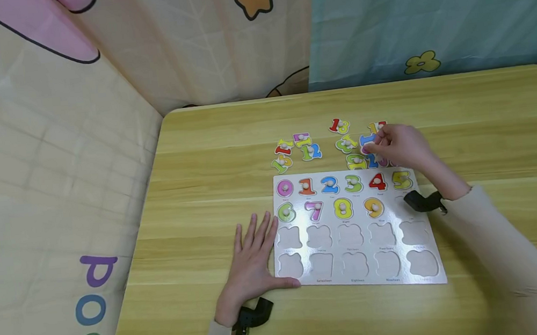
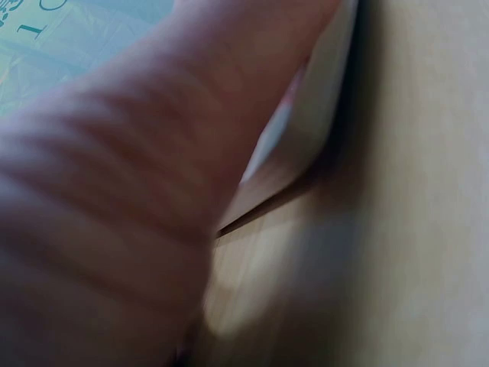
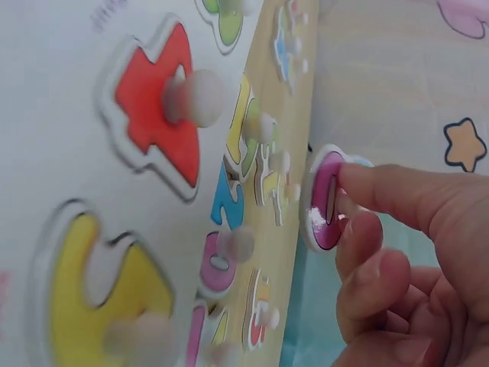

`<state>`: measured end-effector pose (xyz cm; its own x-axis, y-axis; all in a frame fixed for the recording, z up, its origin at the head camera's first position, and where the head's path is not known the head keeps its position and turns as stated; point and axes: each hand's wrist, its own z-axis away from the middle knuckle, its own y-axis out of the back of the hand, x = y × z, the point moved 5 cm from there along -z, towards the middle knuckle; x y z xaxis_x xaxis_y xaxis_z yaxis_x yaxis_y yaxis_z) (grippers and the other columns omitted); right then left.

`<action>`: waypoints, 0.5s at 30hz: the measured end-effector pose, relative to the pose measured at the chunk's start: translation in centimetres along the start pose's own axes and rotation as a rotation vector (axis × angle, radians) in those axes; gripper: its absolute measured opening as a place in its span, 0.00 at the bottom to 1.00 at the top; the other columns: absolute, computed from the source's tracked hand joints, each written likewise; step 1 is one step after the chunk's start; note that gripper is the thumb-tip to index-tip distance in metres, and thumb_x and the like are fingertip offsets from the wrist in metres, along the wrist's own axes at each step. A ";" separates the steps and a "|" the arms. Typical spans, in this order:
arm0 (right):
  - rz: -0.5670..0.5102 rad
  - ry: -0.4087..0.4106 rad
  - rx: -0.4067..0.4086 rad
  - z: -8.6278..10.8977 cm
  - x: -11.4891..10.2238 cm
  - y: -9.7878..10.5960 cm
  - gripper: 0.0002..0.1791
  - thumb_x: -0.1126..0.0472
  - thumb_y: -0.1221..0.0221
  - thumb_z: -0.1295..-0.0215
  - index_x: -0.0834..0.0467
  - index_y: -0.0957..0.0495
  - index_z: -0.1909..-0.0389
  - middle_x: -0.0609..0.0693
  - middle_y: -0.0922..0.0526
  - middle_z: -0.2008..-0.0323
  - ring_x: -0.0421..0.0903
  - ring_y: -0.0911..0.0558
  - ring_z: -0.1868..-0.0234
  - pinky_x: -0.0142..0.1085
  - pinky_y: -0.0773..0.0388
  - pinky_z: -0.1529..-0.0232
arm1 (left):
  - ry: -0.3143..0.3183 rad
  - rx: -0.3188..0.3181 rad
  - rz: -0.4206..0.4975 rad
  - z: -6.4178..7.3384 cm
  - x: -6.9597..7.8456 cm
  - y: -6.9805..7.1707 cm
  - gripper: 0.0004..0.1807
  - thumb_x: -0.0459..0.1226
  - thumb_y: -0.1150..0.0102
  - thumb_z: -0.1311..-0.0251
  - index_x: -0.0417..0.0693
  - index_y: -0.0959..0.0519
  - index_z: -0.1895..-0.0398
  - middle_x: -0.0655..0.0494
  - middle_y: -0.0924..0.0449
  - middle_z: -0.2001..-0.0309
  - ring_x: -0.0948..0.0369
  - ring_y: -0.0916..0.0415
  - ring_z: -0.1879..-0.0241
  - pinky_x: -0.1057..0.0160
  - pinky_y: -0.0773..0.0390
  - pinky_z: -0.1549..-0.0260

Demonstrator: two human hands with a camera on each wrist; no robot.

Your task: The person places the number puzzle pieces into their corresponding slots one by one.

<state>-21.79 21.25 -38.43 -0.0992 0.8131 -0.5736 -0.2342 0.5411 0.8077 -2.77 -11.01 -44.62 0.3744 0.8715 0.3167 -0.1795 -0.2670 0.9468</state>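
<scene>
My right hand (image 1: 404, 146) pinches a number puzzle piece (image 3: 327, 200) with a magenta 0 and a blue part, raised above the table in the right wrist view. The white number puzzle board (image 1: 357, 283) lies flat, its top two rows holding knobbed digits 0 to 9. Beside the board's left edge my left hand (image 1: 254, 266) lies with fingers straight and spread, its thumb over the lower left corner. Vacant recesses show in the lower rows, and the right wrist partly covers the end of the second row.
Loose two-digit pieces lie behind the board: a group at the left with the green-blue 12 (image 1: 311, 152), and several at the right, including the red-yellow 13 (image 1: 339, 125). The wooden table (image 1: 192, 185) meets patterned curtains (image 1: 217, 43) at its back edge.
</scene>
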 end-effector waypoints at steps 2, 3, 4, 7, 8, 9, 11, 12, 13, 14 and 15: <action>-0.009 -0.008 -0.023 0.9 0.6 0.1 0.21 0.48 0.37 0.39 0.64 0.26 0.69 0.52 0.26 0.80 0.49 0.30 0.79 0.39 0.38 0.80 | -0.003 0.001 -0.002 0.0 0.0 0.0 0.72 0.77 0.43 0.70 0.49 0.59 0.24 0.54 0.66 0.24 0.50 0.74 0.28 0.43 0.74 0.35; -0.012 -0.009 -0.032 1.4 0.9 0.2 0.20 0.48 0.36 0.40 0.64 0.26 0.69 0.51 0.27 0.80 0.49 0.30 0.78 0.39 0.37 0.80 | -0.004 0.002 -0.005 -0.1 0.0 0.0 0.72 0.77 0.43 0.70 0.49 0.59 0.24 0.54 0.66 0.24 0.50 0.74 0.28 0.43 0.74 0.35; -0.014 -0.007 -0.049 1.8 1.2 0.3 0.20 0.49 0.35 0.41 0.64 0.25 0.69 0.51 0.27 0.81 0.49 0.31 0.78 0.38 0.38 0.80 | -0.005 0.003 -0.009 -0.1 0.0 0.0 0.72 0.78 0.44 0.70 0.49 0.59 0.24 0.54 0.66 0.24 0.50 0.74 0.28 0.43 0.74 0.35; -0.005 0.023 -0.107 3.1 1.9 0.5 0.19 0.50 0.33 0.44 0.63 0.24 0.70 0.50 0.29 0.83 0.48 0.32 0.79 0.36 0.37 0.81 | -0.004 0.004 -0.020 0.0 -0.1 0.0 0.72 0.78 0.45 0.70 0.49 0.59 0.24 0.54 0.66 0.24 0.50 0.74 0.28 0.44 0.74 0.35; 0.000 0.029 -0.138 3.5 2.2 0.6 0.18 0.50 0.32 0.45 0.63 0.23 0.70 0.49 0.30 0.83 0.48 0.32 0.80 0.36 0.37 0.82 | -0.003 0.004 -0.021 0.0 -0.1 0.0 0.72 0.78 0.45 0.70 0.50 0.59 0.24 0.54 0.66 0.24 0.50 0.74 0.28 0.44 0.74 0.35; 0.007 0.034 -0.174 3.9 2.4 0.6 0.18 0.50 0.32 0.45 0.62 0.23 0.70 0.49 0.30 0.84 0.47 0.32 0.81 0.36 0.36 0.83 | -0.003 0.005 -0.020 0.0 -0.1 0.0 0.72 0.78 0.45 0.70 0.50 0.59 0.24 0.54 0.66 0.24 0.50 0.74 0.28 0.44 0.74 0.35; 0.016 0.036 -0.249 4.8 2.6 0.7 0.17 0.51 0.31 0.47 0.61 0.22 0.71 0.48 0.31 0.84 0.46 0.32 0.82 0.35 0.35 0.85 | -0.002 0.005 -0.019 0.0 -0.1 0.0 0.72 0.78 0.45 0.70 0.49 0.59 0.24 0.54 0.66 0.24 0.50 0.74 0.28 0.44 0.74 0.35; 0.021 0.030 -0.287 5.1 2.8 0.7 0.17 0.51 0.30 0.48 0.60 0.22 0.71 0.47 0.31 0.84 0.46 0.32 0.83 0.35 0.36 0.85 | -0.001 0.003 -0.018 0.0 -0.1 0.0 0.72 0.78 0.45 0.70 0.50 0.59 0.24 0.54 0.66 0.24 0.50 0.74 0.28 0.44 0.74 0.35; 0.032 0.025 -0.322 5.5 2.9 0.7 0.17 0.50 0.30 0.48 0.59 0.22 0.72 0.47 0.32 0.84 0.45 0.32 0.83 0.34 0.36 0.85 | 0.001 0.001 -0.016 0.0 -0.1 0.0 0.72 0.78 0.45 0.70 0.50 0.59 0.24 0.54 0.66 0.24 0.50 0.75 0.28 0.44 0.75 0.35; 0.038 0.022 -0.357 5.8 2.9 0.7 0.16 0.50 0.30 0.48 0.58 0.22 0.72 0.47 0.32 0.83 0.45 0.32 0.83 0.34 0.36 0.85 | 0.003 -0.002 -0.016 0.0 -0.1 0.0 0.72 0.78 0.45 0.70 0.50 0.59 0.24 0.54 0.66 0.24 0.50 0.75 0.28 0.44 0.75 0.35; 0.043 0.022 -0.384 6.0 3.0 0.7 0.16 0.50 0.30 0.49 0.57 0.23 0.73 0.46 0.32 0.83 0.44 0.32 0.83 0.33 0.37 0.85 | 0.005 -0.004 -0.017 0.0 -0.1 0.0 0.72 0.78 0.45 0.70 0.50 0.59 0.24 0.54 0.66 0.24 0.50 0.75 0.28 0.45 0.75 0.35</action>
<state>-16.40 25.36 -38.75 -0.1368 0.8261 -0.5466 -0.5737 0.3837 0.7236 -2.76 -11.06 -44.64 0.3727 0.8780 0.3004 -0.1765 -0.2507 0.9518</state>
